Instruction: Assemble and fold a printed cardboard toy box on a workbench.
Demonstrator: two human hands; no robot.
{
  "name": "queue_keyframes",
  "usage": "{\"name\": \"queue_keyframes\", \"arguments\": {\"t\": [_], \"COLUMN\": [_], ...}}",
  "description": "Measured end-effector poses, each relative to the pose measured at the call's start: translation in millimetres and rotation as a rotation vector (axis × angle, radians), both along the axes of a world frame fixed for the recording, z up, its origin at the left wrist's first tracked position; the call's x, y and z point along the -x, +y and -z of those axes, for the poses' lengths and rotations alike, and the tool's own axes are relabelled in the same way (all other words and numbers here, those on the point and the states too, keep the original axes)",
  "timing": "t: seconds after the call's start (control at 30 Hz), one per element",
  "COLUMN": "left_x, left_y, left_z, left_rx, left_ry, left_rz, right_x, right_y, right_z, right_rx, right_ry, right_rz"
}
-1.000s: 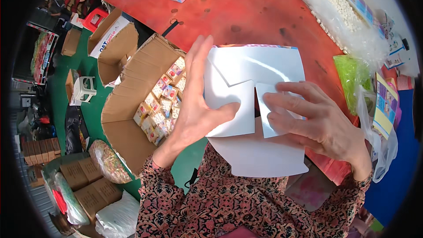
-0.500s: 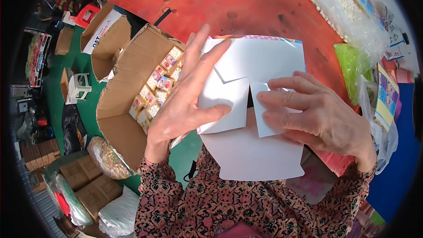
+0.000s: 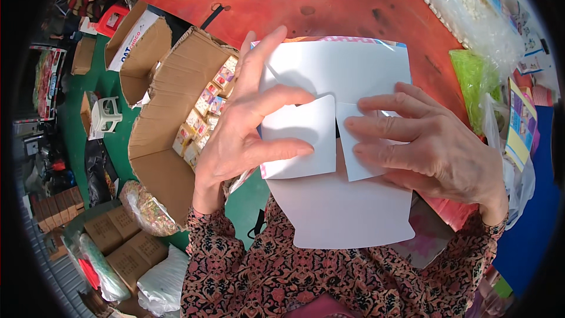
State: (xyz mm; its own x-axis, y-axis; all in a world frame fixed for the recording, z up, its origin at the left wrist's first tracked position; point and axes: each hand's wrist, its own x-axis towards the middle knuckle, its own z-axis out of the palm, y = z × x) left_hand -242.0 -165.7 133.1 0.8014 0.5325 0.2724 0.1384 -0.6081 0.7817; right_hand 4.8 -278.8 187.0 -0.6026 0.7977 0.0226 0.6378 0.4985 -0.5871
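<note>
A box of thin white card (image 3: pixel 341 65) is held in front of me, its plain side up and a coloured printed edge at the far end. My left hand (image 3: pixel 229 135) grips its left side, with index finger and thumb on the folded-in left flap (image 3: pixel 318 129). My right hand (image 3: pixel 432 150) holds the right side, its fingertips pressed on the narrower right flap (image 3: pixel 364 168). A dark gap shows between these two flaps. The long near flap (image 3: pixel 347 212) stands out toward my body. My right thumb is hidden.
A red table (image 3: pixel 329 0) lies beyond the box. On the left an open brown carton (image 3: pixel 159 106) holds several small packs (image 3: pixel 197 121). Clear plastic bags (image 3: pixel 477 29) and a green bag (image 3: pixel 471 79) lie at the right. Cartons, sacks and a white stool (image 3: pixel 106 116) stand on the green floor.
My left index finger has curled down from the far panel onto the left flap. The far panel's slanted edge now tucks behind that flap. Both hands still hold the box.
</note>
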Motion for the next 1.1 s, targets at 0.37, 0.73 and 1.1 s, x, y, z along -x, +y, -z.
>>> {"name": "queue_keyframes", "arguments": {"t": [0.37,0.73,1.1], "left_x": [-2,-5,-7], "left_y": [21,17,18], "left_z": [3,3,6], "left_rx": [-0.060,-0.067,-0.067], "left_ry": [-0.041,-0.034,-0.061], "left_rz": [0.132,0.092,0.087], "right_x": [0,0,0], "right_y": [1,4,13], "right_z": [4,6,25], "right_rx": [0.036,0.061,0.018], "right_ry": [0.048,-0.076,0.077], "right_rz": [0.041,0.009,0.042]}}
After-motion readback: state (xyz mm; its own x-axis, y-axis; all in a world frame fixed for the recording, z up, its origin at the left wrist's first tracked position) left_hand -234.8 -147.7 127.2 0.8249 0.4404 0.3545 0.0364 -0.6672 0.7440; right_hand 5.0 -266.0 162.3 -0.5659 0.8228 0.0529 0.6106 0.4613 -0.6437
